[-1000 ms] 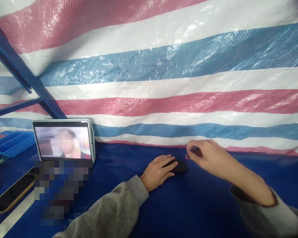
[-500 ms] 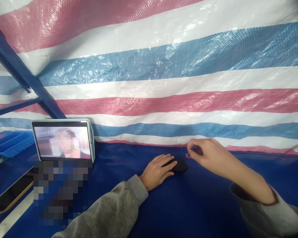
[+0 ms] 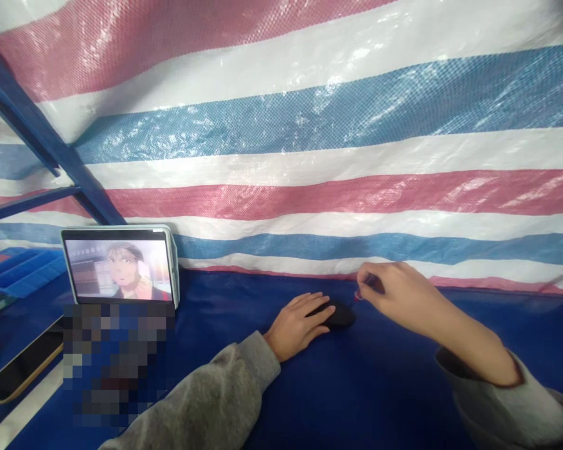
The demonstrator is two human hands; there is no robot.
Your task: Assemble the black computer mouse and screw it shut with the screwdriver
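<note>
Two hands are over one blue desk, toward its far edge. The left hand lies with its fingers extended and slightly parted on one black rounded object. The right hand, just beside it to the right, has its fingers pinched around one small object, dark and red, possibly a little tool, though it is mostly hidden. One tablet stands propped near the desk's far edge, left of both hands. One phone lies toward the left edge, and one blue compartmented tray sits by the far left corner.
</note>
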